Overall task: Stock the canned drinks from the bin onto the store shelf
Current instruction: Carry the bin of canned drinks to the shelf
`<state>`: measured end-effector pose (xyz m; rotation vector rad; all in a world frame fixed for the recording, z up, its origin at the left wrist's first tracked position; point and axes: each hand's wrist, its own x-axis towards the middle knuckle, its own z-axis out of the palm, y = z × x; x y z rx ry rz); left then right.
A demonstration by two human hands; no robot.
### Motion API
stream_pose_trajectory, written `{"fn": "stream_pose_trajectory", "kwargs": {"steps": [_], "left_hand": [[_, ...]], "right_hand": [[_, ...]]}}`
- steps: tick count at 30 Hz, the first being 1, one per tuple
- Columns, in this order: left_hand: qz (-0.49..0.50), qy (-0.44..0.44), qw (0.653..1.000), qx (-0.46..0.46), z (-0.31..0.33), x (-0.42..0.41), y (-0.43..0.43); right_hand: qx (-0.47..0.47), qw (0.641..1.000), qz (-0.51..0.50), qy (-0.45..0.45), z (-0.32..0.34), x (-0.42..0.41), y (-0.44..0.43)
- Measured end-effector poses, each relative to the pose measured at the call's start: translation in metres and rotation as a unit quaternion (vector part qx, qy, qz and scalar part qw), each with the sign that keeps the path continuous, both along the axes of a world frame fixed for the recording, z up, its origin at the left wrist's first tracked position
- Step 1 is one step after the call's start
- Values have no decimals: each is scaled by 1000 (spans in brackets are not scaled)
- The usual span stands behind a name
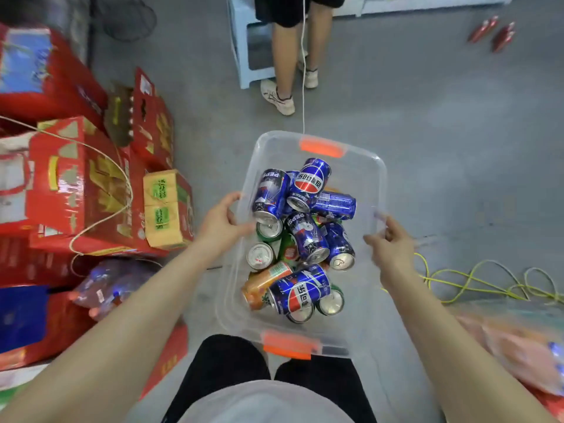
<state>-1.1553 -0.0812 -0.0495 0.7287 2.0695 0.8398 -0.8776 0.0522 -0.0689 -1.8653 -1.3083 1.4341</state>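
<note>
A clear plastic bin (370, 178) with orange latches at its near and far ends hangs above the grey floor in front of me. Several canned drinks lie jumbled inside: blue Pepsi cans (308, 236), green cans (268, 230) and an orange can (262, 283). My left hand (221, 222) grips the bin's left rim, thumb over the edge. At the right rim, my right hand (389, 239) has its fingers curled around the edge. No shelf is in view.
Red gift cartons (82, 184) and a small yellow box (168, 209) are stacked on the left. Another person's legs (288, 56) stand ahead by a pale blue stool (244, 50). Yellow cable (488, 282) lies on the floor at right, with bagged goods (515, 358) near it.
</note>
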Motion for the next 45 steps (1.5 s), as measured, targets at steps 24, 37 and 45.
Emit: {"fn": "stream_pose_trajectory", "kwargs": {"steps": [24, 37, 45], "left_hand": [[365, 11, 929, 65, -7, -507, 206], [416, 16, 909, 17, -7, -820, 378], [448, -6, 893, 31, -16, -1011, 487]], "right_hand": [[19, 916, 402, -4, 24, -682, 370], [-27, 908, 417, 7, 15, -1004, 545], [-35, 897, 441, 0, 12, -1218, 664]]}}
